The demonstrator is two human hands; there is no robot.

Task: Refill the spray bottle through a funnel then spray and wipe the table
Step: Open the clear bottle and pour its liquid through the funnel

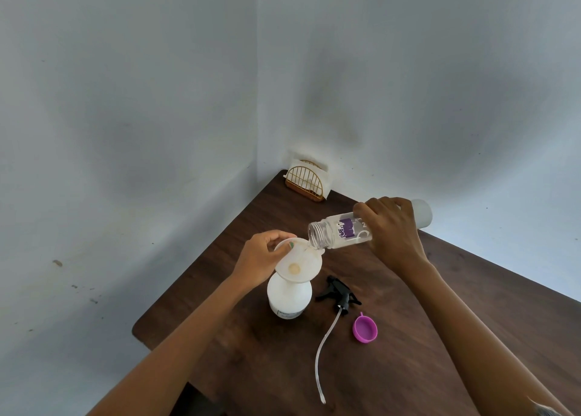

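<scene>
At the centre of the frame my left hand [258, 260] pinches the rim of the white funnel [298, 263] seated in the white spray bottle [289, 297] on the dark wooden table [408, 337]. My right hand [391, 228] grips the clear refill bottle [339, 231], tipped with its open mouth over the funnel. Lower right of the spray bottle lie the black trigger head [339, 293] and, beside it, a purple cap [364, 327]. A napkin holder [306, 179] stands in the far corner.

two bare forearms, no sleeves visible; left hand [256, 260], right hand [391, 230] ungloved.
</scene>
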